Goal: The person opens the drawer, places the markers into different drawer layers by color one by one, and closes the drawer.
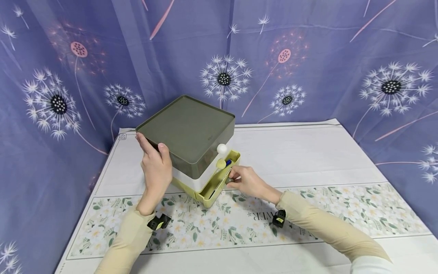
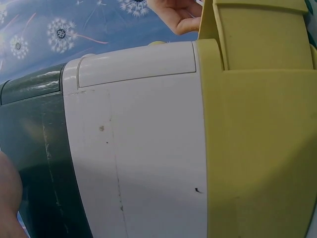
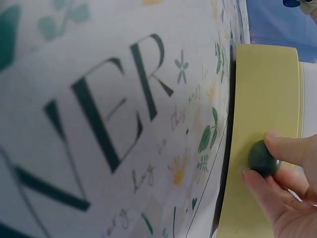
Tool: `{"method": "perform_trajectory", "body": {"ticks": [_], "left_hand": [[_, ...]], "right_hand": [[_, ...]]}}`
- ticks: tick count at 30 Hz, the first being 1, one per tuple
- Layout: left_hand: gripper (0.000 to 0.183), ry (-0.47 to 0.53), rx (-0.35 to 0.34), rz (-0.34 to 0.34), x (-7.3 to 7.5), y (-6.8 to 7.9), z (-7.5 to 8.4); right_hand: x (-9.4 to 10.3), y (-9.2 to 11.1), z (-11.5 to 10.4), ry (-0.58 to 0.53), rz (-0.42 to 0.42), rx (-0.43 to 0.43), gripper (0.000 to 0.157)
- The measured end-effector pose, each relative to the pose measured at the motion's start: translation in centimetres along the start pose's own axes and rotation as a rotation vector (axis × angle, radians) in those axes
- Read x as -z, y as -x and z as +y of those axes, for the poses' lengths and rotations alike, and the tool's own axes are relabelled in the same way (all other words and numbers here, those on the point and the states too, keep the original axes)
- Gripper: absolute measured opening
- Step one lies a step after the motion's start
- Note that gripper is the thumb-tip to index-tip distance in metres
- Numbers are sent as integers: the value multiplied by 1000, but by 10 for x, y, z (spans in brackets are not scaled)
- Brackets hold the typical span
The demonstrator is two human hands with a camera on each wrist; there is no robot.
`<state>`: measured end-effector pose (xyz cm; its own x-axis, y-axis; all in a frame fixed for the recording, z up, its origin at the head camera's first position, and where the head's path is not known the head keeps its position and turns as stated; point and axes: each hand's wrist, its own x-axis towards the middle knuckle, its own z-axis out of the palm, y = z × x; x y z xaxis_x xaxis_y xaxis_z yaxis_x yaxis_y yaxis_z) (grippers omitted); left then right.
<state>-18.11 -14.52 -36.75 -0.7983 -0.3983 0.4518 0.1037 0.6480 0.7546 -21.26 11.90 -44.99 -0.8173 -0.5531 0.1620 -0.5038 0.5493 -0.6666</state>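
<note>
A three-tier drawer box stands at an angle on the table, with a dark green top tier point(image 1: 184, 129), a white middle tier point(image 2: 143, 139) and a yellow bottom tier point(image 2: 257, 134). The yellow bottom drawer point(image 1: 210, 198) is pulled partly out. My right hand point(image 1: 249, 182) pinches its dark green round knob point(image 3: 262, 158) between thumb and fingers. Against the left side of the top tier rests my left hand point(image 1: 155, 169), fingers extended. A blue object point(image 1: 228, 162) lies in the drawer, along with a thin dark item too small to identify.
A white knob point(image 1: 221, 148) and a yellow knob point(image 1: 221, 164) stick out from the upper tiers' fronts. The table cover point(image 1: 291, 152) is white with a floral band. A purple dandelion-print curtain point(image 1: 164, 68) hangs behind and at both sides.
</note>
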Motion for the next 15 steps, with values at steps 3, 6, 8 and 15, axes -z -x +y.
{"method": "perform_trajectory", "body": {"ticks": [3, 6, 8, 15], "left_hand": [[67, 3, -2, 1, 0, 0, 0], [67, 5, -4, 3, 1, 0, 0], [67, 5, -6, 4, 1, 0, 0], [67, 3, -3, 1, 0, 0, 0]], "right_hand": [[0, 0, 0, 2, 1, -4, 18], [0, 0, -1, 3, 4, -4, 18], [0, 0, -1, 1, 7, -4, 18], [-1, -1, 0, -26, 13, 4, 18]]}}
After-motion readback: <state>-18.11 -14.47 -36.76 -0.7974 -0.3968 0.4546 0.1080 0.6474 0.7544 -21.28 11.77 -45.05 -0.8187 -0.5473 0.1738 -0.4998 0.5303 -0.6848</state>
